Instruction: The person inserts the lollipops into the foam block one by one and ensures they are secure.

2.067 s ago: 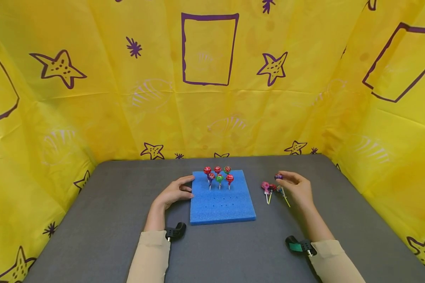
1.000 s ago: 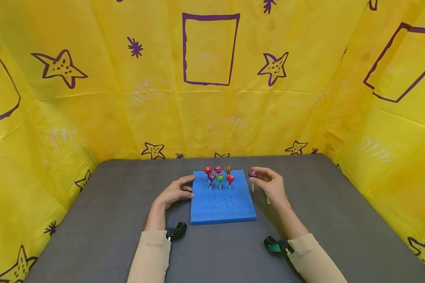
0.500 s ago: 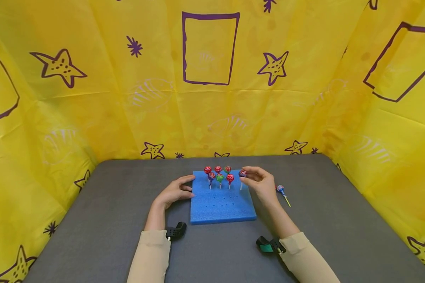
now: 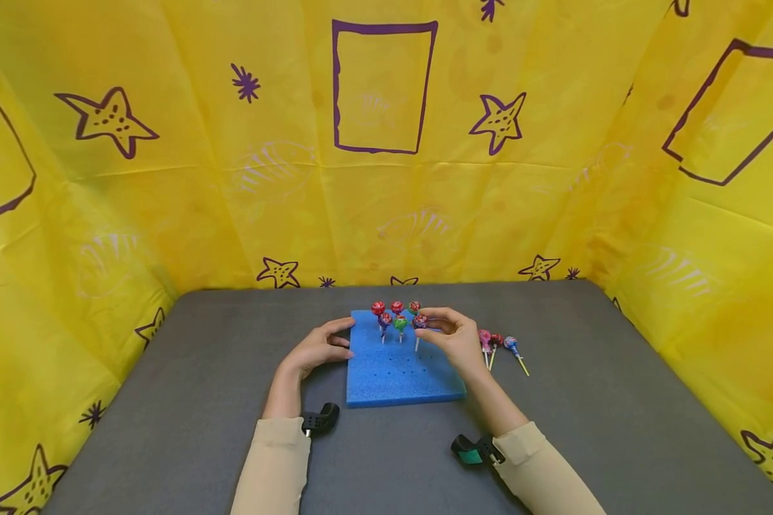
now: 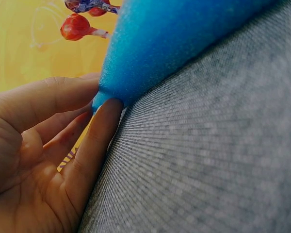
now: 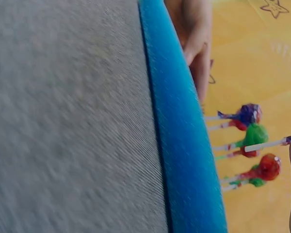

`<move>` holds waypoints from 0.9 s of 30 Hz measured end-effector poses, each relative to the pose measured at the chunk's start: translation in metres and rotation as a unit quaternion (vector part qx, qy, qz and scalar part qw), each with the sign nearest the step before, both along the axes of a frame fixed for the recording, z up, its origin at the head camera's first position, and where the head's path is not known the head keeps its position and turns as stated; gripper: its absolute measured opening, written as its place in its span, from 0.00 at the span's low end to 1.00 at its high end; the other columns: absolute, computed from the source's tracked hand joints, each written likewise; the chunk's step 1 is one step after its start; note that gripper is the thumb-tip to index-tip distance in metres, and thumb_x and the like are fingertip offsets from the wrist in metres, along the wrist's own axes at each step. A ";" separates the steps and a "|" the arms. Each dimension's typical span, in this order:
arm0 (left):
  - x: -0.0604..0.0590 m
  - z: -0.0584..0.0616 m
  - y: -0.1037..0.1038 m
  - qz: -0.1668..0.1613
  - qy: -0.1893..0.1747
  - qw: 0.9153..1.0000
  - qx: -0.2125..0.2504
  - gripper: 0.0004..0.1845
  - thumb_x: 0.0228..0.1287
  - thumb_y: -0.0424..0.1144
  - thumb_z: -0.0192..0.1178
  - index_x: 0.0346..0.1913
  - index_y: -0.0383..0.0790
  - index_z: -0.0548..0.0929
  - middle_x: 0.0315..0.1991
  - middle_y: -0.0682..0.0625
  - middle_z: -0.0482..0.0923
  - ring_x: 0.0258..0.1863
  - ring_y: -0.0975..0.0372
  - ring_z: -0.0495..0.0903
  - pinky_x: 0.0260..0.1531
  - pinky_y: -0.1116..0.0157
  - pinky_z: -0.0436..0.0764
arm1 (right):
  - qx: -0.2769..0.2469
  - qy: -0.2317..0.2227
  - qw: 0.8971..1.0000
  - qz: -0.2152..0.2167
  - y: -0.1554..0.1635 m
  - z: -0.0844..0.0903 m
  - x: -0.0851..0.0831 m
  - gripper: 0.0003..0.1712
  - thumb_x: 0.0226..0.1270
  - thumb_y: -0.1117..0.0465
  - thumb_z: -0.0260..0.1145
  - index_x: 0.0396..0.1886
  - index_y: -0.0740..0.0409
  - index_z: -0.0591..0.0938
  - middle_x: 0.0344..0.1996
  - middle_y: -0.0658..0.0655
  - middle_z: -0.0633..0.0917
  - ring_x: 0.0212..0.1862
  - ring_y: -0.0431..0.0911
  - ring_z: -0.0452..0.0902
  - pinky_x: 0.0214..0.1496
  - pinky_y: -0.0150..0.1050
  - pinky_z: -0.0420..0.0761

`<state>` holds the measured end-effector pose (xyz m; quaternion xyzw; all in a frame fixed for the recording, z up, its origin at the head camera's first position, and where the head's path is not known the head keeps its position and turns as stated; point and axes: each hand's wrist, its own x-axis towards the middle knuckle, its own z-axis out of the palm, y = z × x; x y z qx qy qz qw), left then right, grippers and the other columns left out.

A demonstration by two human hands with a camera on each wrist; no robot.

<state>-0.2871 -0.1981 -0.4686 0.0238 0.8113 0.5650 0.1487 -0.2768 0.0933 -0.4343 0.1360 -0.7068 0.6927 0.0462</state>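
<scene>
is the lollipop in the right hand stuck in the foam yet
Cannot tell. The right hand pinches the lollipop upright over the blue foam block; its stick tip is not clear.

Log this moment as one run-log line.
left hand: steadies foam block | right hand: pinches lollipop over block | three lollipops on table

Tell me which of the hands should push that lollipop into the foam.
Right. The right hand already pinches the lollipop over the blue foam block; the left hand rests against the block's left edge.
</scene>
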 end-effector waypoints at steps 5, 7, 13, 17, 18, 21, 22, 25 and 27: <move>0.000 0.000 0.000 0.000 0.003 1.000 -0.001 0.37 0.60 0.30 0.66 0.73 0.48 0.68 0.74 0.44 0.62 0.54 0.55 0.76 0.49 0.64 0.83 | -0.008 0.014 1.000 0.018 -0.010 -0.005 0.001 0.22 0.53 0.73 0.74 0.50 0.73 0.82 0.51 0.70 0.84 0.40 0.34 0.84 0.41 0.29 0.85; 0.000 0.000 0.000 0.000 0.004 1.000 -0.001 0.37 0.60 0.30 0.66 0.73 0.48 0.68 0.74 0.44 0.63 0.54 0.55 0.76 0.49 0.64 0.83 | -0.008 0.018 1.000 0.022 -0.014 -0.008 0.001 0.22 0.53 0.73 0.74 0.50 0.73 0.82 0.50 0.71 0.83 0.40 0.33 0.83 0.41 0.29 0.85; 0.000 0.001 0.001 -0.002 0.002 1.000 0.000 0.38 0.60 0.30 0.66 0.73 0.48 0.67 0.74 0.44 0.62 0.54 0.56 0.76 0.49 0.64 0.83 | 0.003 0.015 0.999 0.036 -0.023 -0.015 0.001 0.20 0.54 0.71 0.74 0.49 0.70 0.83 0.50 0.71 0.84 0.40 0.34 0.83 0.41 0.29 0.85; 0.000 0.001 0.001 -0.001 0.000 1.000 0.004 0.38 0.60 0.30 0.66 0.73 0.48 0.67 0.74 0.44 0.62 0.54 0.56 0.77 0.49 0.64 0.83 | 0.010 0.010 0.999 0.035 -0.027 -0.017 0.000 0.19 0.54 0.70 0.75 0.48 0.67 0.84 0.50 0.70 0.85 0.41 0.34 0.83 0.42 0.29 0.85; 0.000 0.001 0.001 -0.001 0.000 1.000 0.004 0.38 0.60 0.30 0.66 0.73 0.48 0.67 0.74 0.44 0.62 0.54 0.56 0.77 0.49 0.64 0.83 | 0.012 0.009 0.999 0.034 -0.028 -0.017 0.000 0.19 0.54 0.70 0.75 0.48 0.66 0.84 0.50 0.69 0.85 0.41 0.34 0.83 0.43 0.29 0.85; 0.000 0.001 0.001 0.000 -0.001 1.000 0.004 0.37 0.60 0.30 0.66 0.73 0.48 0.68 0.74 0.43 0.62 0.54 0.56 0.77 0.49 0.64 0.83 | 0.012 0.006 0.999 0.037 -0.030 -0.018 0.000 0.19 0.54 0.71 0.74 0.48 0.67 0.84 0.50 0.70 0.85 0.41 0.34 0.83 0.43 0.28 0.84; 0.000 0.001 0.001 0.000 -0.001 1.000 0.004 0.37 0.60 0.30 0.66 0.73 0.48 0.68 0.74 0.43 0.62 0.54 0.56 0.77 0.49 0.64 0.83 | 0.011 0.006 0.999 0.039 -0.031 -0.018 0.000 0.19 0.54 0.71 0.74 0.48 0.68 0.84 0.49 0.70 0.85 0.41 0.35 0.83 0.43 0.28 0.84; 0.000 0.001 0.001 0.001 0.000 1.000 0.002 0.38 0.60 0.30 0.66 0.73 0.48 0.68 0.74 0.44 0.62 0.53 0.56 0.77 0.49 0.65 0.83 | 0.006 0.009 0.999 0.047 -0.033 -0.018 0.001 0.20 0.54 0.72 0.74 0.48 0.71 0.83 0.49 0.71 0.84 0.41 0.35 0.83 0.43 0.28 0.84; 0.000 0.002 0.002 0.001 -0.001 1.000 0.001 0.38 0.60 0.30 0.67 0.73 0.48 0.68 0.74 0.44 0.62 0.53 0.56 0.77 0.48 0.65 0.83 | 0.005 0.011 0.999 0.050 -0.034 -0.018 0.002 0.19 0.54 0.73 0.74 0.48 0.71 0.83 0.49 0.71 0.84 0.41 0.35 0.83 0.43 0.27 0.83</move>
